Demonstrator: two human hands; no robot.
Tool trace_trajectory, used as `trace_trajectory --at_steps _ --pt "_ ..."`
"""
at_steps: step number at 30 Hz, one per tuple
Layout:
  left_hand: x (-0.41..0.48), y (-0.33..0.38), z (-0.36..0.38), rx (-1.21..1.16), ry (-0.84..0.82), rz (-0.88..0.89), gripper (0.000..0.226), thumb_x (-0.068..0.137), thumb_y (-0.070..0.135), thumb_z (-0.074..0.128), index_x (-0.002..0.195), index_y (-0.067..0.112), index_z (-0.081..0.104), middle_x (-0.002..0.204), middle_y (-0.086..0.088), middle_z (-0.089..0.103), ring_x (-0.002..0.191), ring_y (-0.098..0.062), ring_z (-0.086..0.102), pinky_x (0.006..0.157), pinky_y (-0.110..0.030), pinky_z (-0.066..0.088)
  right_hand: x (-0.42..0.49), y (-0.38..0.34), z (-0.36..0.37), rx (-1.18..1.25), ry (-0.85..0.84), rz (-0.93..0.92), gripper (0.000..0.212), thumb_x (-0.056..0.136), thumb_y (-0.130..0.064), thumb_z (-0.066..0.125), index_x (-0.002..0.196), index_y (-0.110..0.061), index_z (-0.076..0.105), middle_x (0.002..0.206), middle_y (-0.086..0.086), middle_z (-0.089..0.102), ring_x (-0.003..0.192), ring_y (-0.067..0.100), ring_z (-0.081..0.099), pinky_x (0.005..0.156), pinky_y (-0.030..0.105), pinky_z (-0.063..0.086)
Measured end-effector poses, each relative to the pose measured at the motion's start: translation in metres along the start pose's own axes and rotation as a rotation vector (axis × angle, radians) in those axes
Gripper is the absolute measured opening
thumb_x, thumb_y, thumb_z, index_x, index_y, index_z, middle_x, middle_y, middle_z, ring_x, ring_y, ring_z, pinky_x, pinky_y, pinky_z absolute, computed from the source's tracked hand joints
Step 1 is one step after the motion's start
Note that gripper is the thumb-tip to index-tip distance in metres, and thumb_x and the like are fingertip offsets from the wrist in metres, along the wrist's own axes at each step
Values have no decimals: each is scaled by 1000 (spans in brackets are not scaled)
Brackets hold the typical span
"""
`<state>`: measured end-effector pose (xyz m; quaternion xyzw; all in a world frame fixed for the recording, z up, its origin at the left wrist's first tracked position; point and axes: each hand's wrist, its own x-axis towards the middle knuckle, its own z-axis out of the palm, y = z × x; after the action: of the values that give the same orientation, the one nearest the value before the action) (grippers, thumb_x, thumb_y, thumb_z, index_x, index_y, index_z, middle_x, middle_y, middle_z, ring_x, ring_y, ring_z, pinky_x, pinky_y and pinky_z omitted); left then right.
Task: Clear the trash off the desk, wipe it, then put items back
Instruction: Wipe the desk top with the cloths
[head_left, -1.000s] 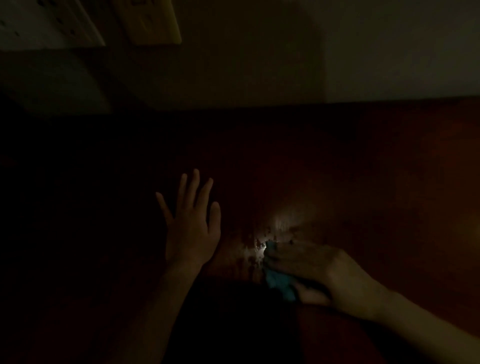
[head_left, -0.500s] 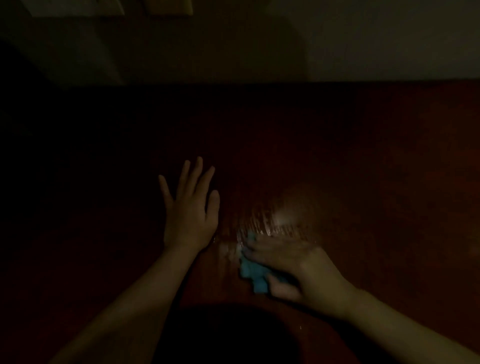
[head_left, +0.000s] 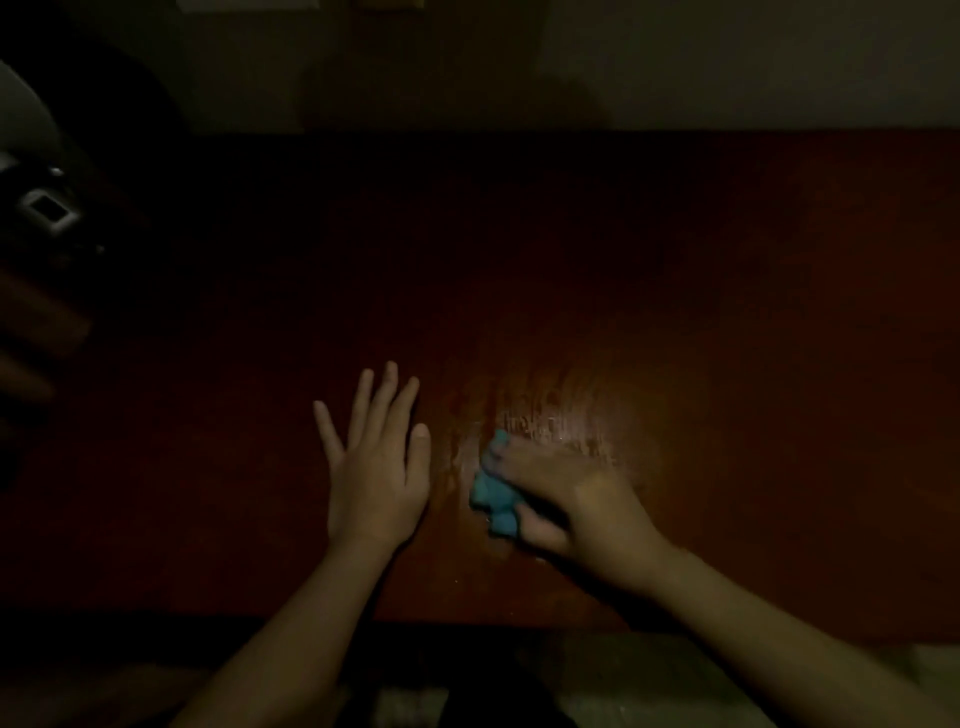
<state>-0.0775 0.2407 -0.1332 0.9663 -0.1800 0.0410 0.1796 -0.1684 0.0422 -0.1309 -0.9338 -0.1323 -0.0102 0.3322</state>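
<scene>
The scene is very dim. A dark reddish wooden desk (head_left: 675, 270) fills the view. My right hand (head_left: 576, 499) grips a bunched blue cloth (head_left: 493, 499) and holds it down on the desk near the front edge. A wet, shiny patch (head_left: 550, 415) glints on the wood just beyond the cloth. To the left of the cloth, my left hand (head_left: 376, 467) rests flat on the desk, fingers straight and slightly spread, holding nothing.
A pale wall (head_left: 727, 62) runs behind the desk's far edge. At the far left sits a dark, unclear object with a small bright square (head_left: 47, 210). Below the desk's front edge a lighter floor (head_left: 649, 675) shows.
My right hand has slid the cloth left, closer to my left hand. The view has tilted down, showing the desk's front edge. My left hand stayed flat.
</scene>
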Motion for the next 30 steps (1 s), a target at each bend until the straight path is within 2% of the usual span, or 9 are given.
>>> trace_trajectory --at_steps 4,7,9,11,14,17,20,25,30 --pt "-4 2 -6 -8 28 -24 60 97 46 14 148 20 32 158 4 16 147 -7 -1 115 -42 -21 -62 11 -28 -27 -12 29 48 85 -40 57 132 -32 50 138 -14 49 129 -4 42 112 13 24" --pt "-3 8 -3 -17 28 -24 60 96 46 14 148 20 30 159 3 15 147 -7 -3 115 -42 -21 -55 21 -41 -81 112 143 48 87 -42 53 134 -34 44 136 -16 45 126 2 46 109 22 31" --pt "-3 9 -2 -18 24 -37 60 96 46 14 148 20 30 159 3 14 147 -7 -3 115 -43 -21 -27 15 -32 -116 233 248 47 86 -36 52 132 -29 45 133 -15 41 124 6 44 108 28 26" --pt "-3 10 -1 -32 26 -54 60 96 45 15 148 20 29 159 3 14 147 -7 -3 115 -43 -21 -5 0 -15 -127 263 259 46 87 -36 52 132 -26 50 133 -15 44 124 6 45 108 24 24" --pt "-4 8 1 -52 13 -55 59 96 44 16 148 21 30 159 3 15 146 -7 -2 115 -45 -19 -21 -21 10 -86 90 47 46 84 -36 54 129 -24 57 134 -10 53 125 2 47 109 18 30" --pt "-1 -3 -2 -59 16 -47 60 95 44 15 147 20 33 158 2 18 147 -8 1 116 -46 -16 -56 -25 14 -34 -86 -84 49 83 -36 60 131 -28 56 141 -14 48 132 -3 39 111 27 34" --pt "10 -21 -8 -26 26 -90 61 96 46 14 147 20 32 159 2 17 147 -8 1 116 -48 -15 -68 -10 -3 -68 -128 -134 49 81 -34 64 130 -31 57 139 -15 50 130 -4 41 106 30 41" --pt "35 -23 -7 15 -34 -71 62 95 48 11 149 23 29 159 3 13 147 -8 -3 116 -45 -18 -11 13 -25 -90 57 52 49 84 -36 57 132 -32 48 136 -15 47 127 -2 41 108 14 26" --pt "72 -44 -9 24 -15 -77 62 95 48 12 148 22 30 159 3 14 147 -9 -2 116 -45 -18 80 31 -29 -169 261 248 52 86 -35 60 134 -25 45 134 -16 37 124 3 38 109 31 26"
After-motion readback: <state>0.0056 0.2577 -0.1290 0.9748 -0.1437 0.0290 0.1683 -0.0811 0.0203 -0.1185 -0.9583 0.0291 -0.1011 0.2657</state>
